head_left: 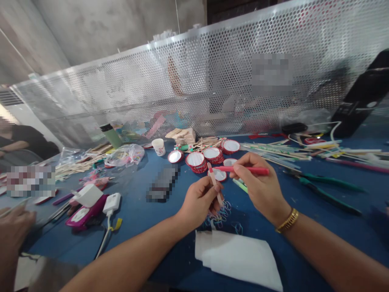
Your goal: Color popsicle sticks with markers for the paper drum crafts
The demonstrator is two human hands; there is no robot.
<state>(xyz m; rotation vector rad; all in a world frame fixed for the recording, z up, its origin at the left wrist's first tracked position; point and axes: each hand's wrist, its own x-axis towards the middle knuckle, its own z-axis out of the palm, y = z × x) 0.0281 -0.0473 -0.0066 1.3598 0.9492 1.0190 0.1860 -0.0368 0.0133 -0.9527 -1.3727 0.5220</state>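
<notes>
My left hand [199,198] is closed around a flat wooden craft stick [214,184], which stands tilted between the fingers and has a red stretch near its upper end. Gripped in my right hand [263,190] is a red marker pen [258,170], lying nearly level. Its tip points left at the stick's upper part; whether they touch I cannot tell. Beneath my left hand is a tangle of thin coloured loops [223,213]. Folded white paper [240,255] lies nearer to me. Round red-rimmed pieces with shiny tops [196,159] sit just beyond my hands, some stacked.
A dark, blurred-out flat object [162,183] lies left of my hands; green-handled pliers [331,194] lie right. Behind stand a paper cup [158,147], a green bottle [112,136] and a perforated metal panel [136,81]. Chargers [89,195] and another person's hand [15,223] are at left.
</notes>
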